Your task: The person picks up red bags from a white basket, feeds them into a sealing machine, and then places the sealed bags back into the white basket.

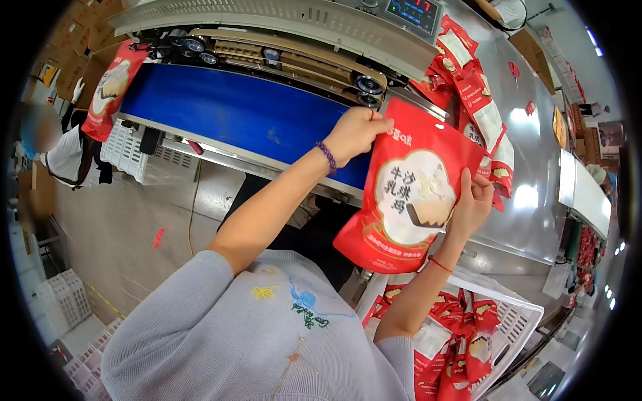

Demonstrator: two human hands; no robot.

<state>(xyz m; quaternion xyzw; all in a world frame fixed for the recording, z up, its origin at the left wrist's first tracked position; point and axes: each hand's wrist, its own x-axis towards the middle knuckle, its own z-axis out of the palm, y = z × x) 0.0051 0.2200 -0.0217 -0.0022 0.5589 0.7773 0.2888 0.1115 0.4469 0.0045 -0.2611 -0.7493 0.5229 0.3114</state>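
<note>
A red snack pouch (411,190) with a pale window-shaped label and a dark-edged pastry picture is held up in front of me, slightly tilted. My left hand (356,136), with a purple beaded bracelet at the wrist, pinches the pouch near its upper left corner. On the pouch's right side my right hand (473,202) grips the edge with thumb and fingers; a thin red string circles that wrist. Just behind my left hand runs the blue conveyor belt (234,103) of a band sealing machine (287,57), with its rollers and guide beside the pouch's top.
Another red pouch (110,93) hangs at the machine's far left end. Several red pouches (481,110) lie piled on the metal table (535,220) to the right. Below, a white crate (525,314) holds more pouches. A person (70,157) is at the left.
</note>
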